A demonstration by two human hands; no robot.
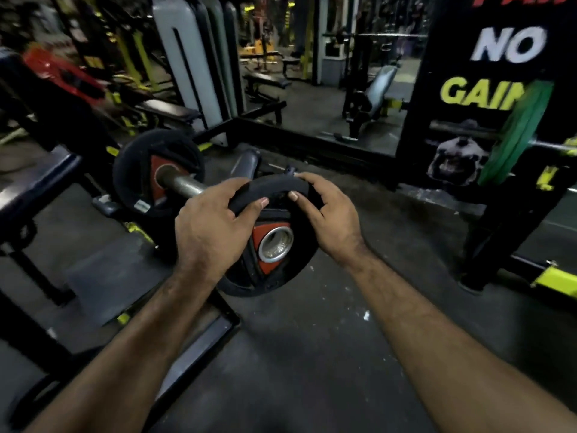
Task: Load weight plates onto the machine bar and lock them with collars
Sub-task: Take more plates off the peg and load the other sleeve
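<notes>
Weight plate (274,245), black rubber with red wedge inserts and a steel-ringed centre hole: held upright in the air just beyond the free end of the machine bar (184,184), not yet on it. Left hand (212,223): closed over the plate's top rim, thumb on the near face. Right hand (324,214): closed on the same rim, just right of the left, fingers curled over the far side. Second plate (156,170), same pattern: already seated further up the bar. Green plate (515,135): on another bar, well to the right of the machine bar.
</notes>
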